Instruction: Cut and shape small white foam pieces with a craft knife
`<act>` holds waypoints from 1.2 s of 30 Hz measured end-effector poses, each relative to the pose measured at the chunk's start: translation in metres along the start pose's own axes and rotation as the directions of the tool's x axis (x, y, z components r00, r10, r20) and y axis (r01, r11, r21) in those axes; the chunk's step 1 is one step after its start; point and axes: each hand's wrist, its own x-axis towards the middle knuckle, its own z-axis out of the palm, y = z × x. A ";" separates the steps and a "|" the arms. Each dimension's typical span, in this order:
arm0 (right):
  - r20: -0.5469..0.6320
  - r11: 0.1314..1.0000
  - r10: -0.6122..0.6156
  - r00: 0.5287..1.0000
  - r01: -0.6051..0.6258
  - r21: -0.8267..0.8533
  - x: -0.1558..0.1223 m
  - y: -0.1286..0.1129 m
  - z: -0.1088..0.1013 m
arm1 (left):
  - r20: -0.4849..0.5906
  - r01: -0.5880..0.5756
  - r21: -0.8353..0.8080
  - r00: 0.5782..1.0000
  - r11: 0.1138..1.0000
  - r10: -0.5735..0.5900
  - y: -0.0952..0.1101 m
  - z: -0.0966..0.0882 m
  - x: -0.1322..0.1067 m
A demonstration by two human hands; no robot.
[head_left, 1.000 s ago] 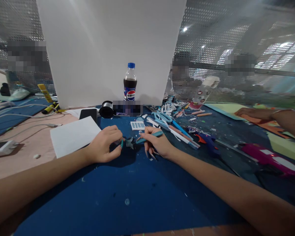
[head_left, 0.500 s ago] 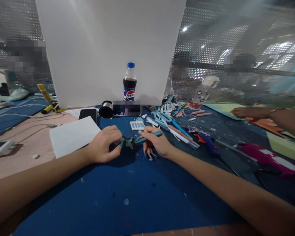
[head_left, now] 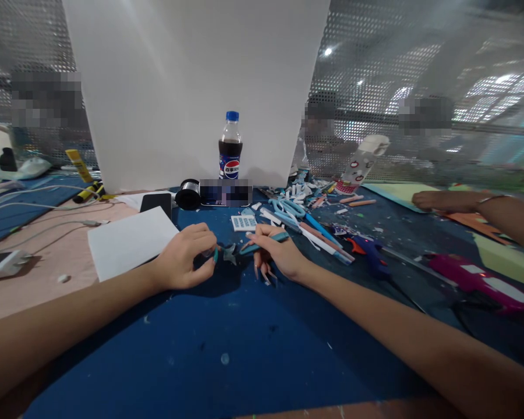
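Note:
My left hand (head_left: 187, 256) pinches a small teal piece (head_left: 216, 255) between thumb and fingers; its exact kind is too small to make out. My right hand (head_left: 279, 253) grips a slim teal pen-shaped tool (head_left: 250, 249), its tip angled down to the left. Between the two hands is a small grey-blue scrap (head_left: 230, 254), close to the tool's tip; whether they touch I cannot tell. Just beyond the right hand lies a white card with blue patterns (head_left: 243, 223). Under both hands spreads a dark blue mat (head_left: 227, 343).
A cola bottle (head_left: 231, 152) and a wire spool (head_left: 188, 195) stand beyond the hands. Scissors (head_left: 294, 209), paper scraps and sticks clutter the right, with blue (head_left: 375, 259) and magenta glue guns (head_left: 480, 279). White paper (head_left: 131, 241) lies left. Another person's hand (head_left: 441, 201) rests at far right.
Both my hands keep nearly the same pose and place. At far right, the other person's hand has shifted slightly over the coloured paper.

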 end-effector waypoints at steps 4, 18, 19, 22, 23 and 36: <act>0.015 0.999 -0.007 1.000 0.007 0.035 -0.001 -0.001 0.000 | -0.004 0.002 -0.003 1.000 1.000 -0.002 0.000 0.000 -0.001; 0.054 0.999 0.017 0.998 -0.019 0.031 -0.001 -0.002 0.000 | -0.023 -0.008 0.002 1.000 1.000 0.008 0.000 0.001 0.000; 0.055 0.999 0.022 0.998 -0.024 0.032 -0.001 -0.002 0.000 | -0.022 -0.009 0.000 1.000 1.000 0.009 0.000 0.001 0.000; 0.052 0.999 0.009 0.999 -0.011 0.037 -0.001 -0.002 0.000 | -0.014 -0.008 -0.005 1.000 1.000 0.008 -0.001 0.001 0.000; 0.051 0.999 0.006 0.999 -0.007 0.032 -0.001 -0.001 0.000 | -0.011 -0.006 -0.006 1.000 1.000 0.006 -0.001 0.001 -0.001; 0.075 0.999 0.009 0.997 -0.012 0.043 -0.001 0.001 -0.002 | -0.012 -0.018 -0.031 1.000 0.999 0.017 -0.002 0.000 -0.001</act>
